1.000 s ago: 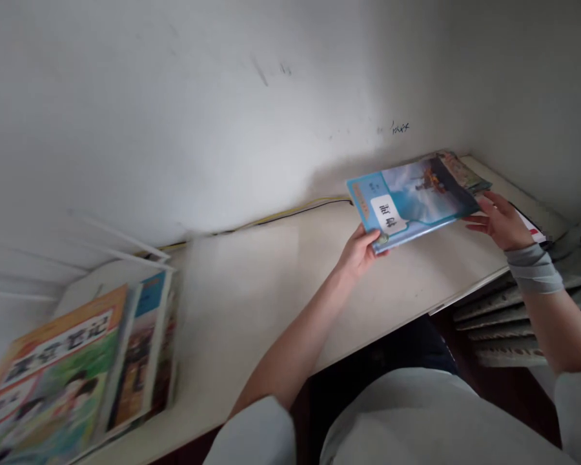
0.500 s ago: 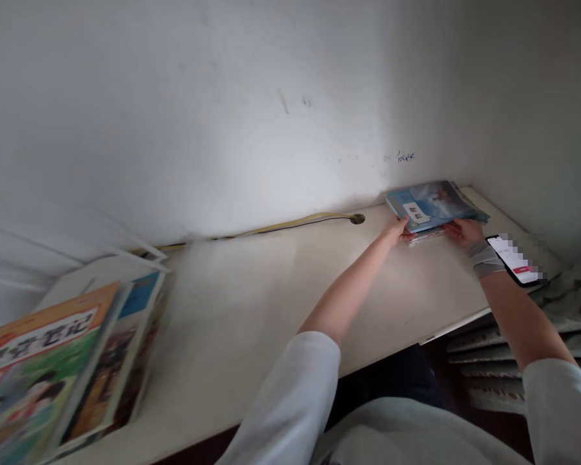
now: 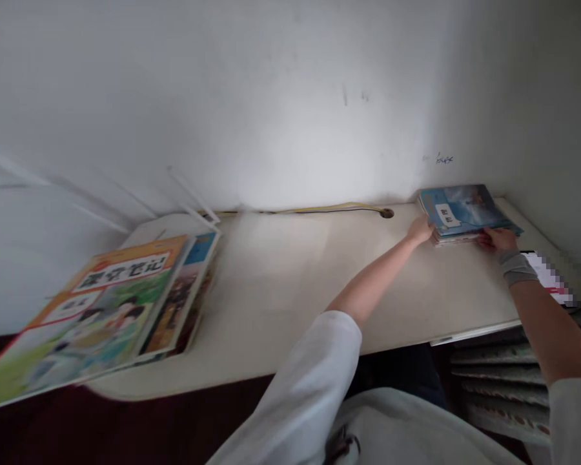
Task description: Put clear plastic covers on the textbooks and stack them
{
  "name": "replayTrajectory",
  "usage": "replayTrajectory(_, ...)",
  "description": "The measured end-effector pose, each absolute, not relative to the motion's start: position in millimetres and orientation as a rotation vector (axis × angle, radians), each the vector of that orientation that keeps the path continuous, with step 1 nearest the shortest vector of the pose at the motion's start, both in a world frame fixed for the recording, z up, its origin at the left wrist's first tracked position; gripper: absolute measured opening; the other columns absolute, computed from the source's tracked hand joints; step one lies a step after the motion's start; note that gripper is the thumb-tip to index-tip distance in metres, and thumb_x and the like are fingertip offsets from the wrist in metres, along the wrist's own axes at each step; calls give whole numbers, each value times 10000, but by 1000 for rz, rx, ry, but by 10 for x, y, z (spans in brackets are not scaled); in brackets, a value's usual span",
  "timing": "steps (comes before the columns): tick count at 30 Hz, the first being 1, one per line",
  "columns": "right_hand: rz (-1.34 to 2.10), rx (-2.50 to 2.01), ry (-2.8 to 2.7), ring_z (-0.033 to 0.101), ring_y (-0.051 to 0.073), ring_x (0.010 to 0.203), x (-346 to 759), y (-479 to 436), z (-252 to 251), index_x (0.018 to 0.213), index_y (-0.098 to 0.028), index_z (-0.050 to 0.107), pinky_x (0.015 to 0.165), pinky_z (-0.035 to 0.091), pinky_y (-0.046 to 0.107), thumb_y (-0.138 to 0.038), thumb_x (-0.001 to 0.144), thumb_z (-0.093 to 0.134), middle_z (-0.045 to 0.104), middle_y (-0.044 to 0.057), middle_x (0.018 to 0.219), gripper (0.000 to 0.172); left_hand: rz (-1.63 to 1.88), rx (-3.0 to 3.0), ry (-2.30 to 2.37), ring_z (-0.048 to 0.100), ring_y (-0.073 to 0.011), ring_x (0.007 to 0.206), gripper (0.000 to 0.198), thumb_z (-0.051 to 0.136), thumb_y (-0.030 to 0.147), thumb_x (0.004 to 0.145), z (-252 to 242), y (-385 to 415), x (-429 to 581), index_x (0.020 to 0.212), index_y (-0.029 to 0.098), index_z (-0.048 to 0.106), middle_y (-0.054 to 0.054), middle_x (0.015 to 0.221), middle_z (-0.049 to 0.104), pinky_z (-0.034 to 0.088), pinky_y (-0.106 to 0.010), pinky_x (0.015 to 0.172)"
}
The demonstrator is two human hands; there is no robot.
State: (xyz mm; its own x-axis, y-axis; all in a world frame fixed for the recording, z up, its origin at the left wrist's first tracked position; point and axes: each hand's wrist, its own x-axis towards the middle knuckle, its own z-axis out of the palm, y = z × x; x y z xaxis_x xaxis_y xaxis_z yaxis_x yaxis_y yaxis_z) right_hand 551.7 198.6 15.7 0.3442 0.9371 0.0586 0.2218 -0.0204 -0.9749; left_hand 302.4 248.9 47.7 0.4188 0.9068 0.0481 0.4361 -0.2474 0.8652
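Observation:
A stack of books (image 3: 472,203) lies near the back right corner of the white desk (image 3: 281,290), a blue cover with a white label on top. My left hand (image 3: 422,228) grips the stack at its front left corner. On the front edge, my right hand (image 3: 499,239) holds the stack with its fingers bent against the books; a grey band wraps that wrist. Parts of the fingers of both hands are hidden by the books. Just right of my right wrist lies a phone (image 3: 547,278) with a lit screen, partly blurred out.
Several larger books (image 3: 121,310) lie overlapping at the desk's left end, one sticking out past the front edge. Cables (image 3: 319,208) run along the wall to a round hole (image 3: 387,213). White thin bars (image 3: 193,197) stand at the back left. Stacked patterned fabric (image 3: 503,387) is below right.
The view has turned left, so everything appears farther right and more of the left books shows. Both hands stay on the stack, which keeps about the same place on the desk.

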Motion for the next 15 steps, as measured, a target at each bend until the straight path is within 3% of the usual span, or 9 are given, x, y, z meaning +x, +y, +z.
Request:
replayTrajectory(4, 805, -1595, -1100, 612, 151, 680, 5112, 1907, 122, 881, -221, 595, 611, 542, 317, -439, 897, 475, 647, 53, 825, 249, 754, 1968, 1177, 537, -262, 1142, 371, 559, 214, 843, 581, 2269, 2460, 1185, 69, 555, -208, 1200, 586, 352, -337, 982)
replayTrajectory(7, 867, -1546, -1233, 632, 179, 594, 4557, 1810, 51, 791, -229, 560, 566, 551, 347, -471, 830, 541, 643, 38, 685, 246, 781, 2021, 1293, 359, -336, 1316, 400, 615, 178, 795, 605, 2028, 1723, 1183, 96, 563, -219, 1353, 477, 208, -419, 1093)
replayTrajectory(10, 789, -1440, -1614, 675, 251, 810, 3985, 1673, -32, 920, -209, 595, 707, 562, 443, -502, 787, 565, 690, 101, 889, 323, 786, 1993, 1537, 55, -431, 1402, 496, 611, 169, 789, 515, 1720, 906, 1252, 43, 486, -294, 1479, 242, -16, -586, 1090)
replayTrajectory(13, 575, -1343, -1975, 517, 321, 1197, 3611, 1531, -141, 1113, -176, 595, 982, 419, 531, -506, 765, 583, 581, 176, 1248, 480, 543, 1955, 1894, 69, -416, 1407, 601, 568, 285, 833, 323, 1378, 254, 1344, 30, 378, -311, 1493, 168, 28, -604, 1087)
replayTrajectory(15, 359, -1373, -2188, 408, 335, 1298, 3503, 1456, -232, 1198, -166, 572, 1047, 324, 561, -497, 813, 525, 500, 187, 1354, 510, 359, 1928, 2026, 112, -402, 1407, 675, 546, 372, 841, 174, 1167, -12, 1379, 31, 323, -311, 1491, 177, 94, -592, 1087)
